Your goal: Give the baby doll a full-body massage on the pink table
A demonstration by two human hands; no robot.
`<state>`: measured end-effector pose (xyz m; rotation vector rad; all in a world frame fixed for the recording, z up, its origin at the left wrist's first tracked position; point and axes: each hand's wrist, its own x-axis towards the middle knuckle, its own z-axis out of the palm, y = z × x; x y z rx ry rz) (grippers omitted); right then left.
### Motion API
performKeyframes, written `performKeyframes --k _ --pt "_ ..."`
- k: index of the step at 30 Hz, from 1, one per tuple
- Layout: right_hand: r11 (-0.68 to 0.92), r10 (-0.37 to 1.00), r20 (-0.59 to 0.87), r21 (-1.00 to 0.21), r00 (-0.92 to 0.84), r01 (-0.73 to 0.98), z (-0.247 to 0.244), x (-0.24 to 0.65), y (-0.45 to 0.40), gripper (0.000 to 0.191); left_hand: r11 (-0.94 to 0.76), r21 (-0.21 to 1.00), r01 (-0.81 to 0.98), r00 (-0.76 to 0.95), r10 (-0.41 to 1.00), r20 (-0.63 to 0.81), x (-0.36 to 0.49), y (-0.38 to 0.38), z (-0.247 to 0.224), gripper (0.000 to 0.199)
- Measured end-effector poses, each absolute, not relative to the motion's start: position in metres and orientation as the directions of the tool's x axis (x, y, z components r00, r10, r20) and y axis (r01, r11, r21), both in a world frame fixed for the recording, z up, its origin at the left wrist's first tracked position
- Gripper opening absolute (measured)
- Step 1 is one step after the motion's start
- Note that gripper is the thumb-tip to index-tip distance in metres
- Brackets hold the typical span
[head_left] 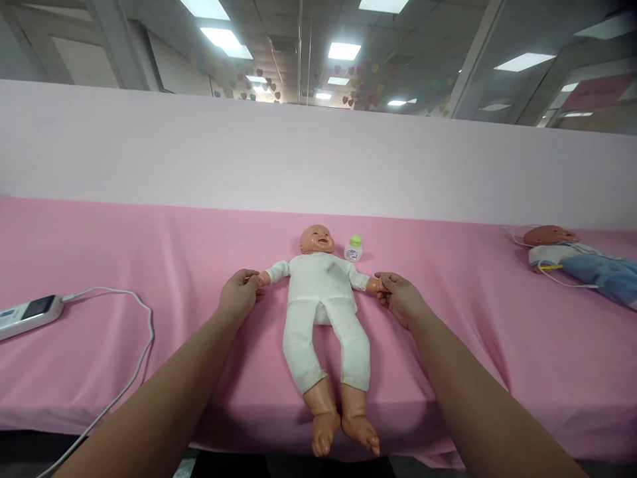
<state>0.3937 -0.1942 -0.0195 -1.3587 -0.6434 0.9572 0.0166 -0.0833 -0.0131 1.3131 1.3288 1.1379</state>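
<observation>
On its back on the pink cloth lies a baby doll (318, 279) in a white suit, head toward the wall and bare feet at the near edge. Its arms are spread out to both sides. My left hand (241, 294) is closed around the doll's hand on the left side. On the other side, my right hand (401, 297) pinches the doll's other hand between thumb and fingers. Just right of the doll's head stands a small clear bottle (353, 249) with a green cap.
A pink cloth (189, 259) covers the long table against a white wall (318, 159) with windows above. At left lies a white handheld device (30, 317) with a cable (149, 325) running off the near edge. A second doll (592, 262), in blue, lies far right with thin tubes.
</observation>
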Motion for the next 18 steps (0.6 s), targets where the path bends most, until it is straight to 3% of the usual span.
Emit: performKeyframes --k 18 --pt "-0.001 0.889 -0.105 -0.974 0.446 -0.226 -0.02 0.4024 -0.1888 0.036 -0.003 0.977 0.211 -0.015 1.0 0.006 0.016 -0.0835 -0.0107 0.041"
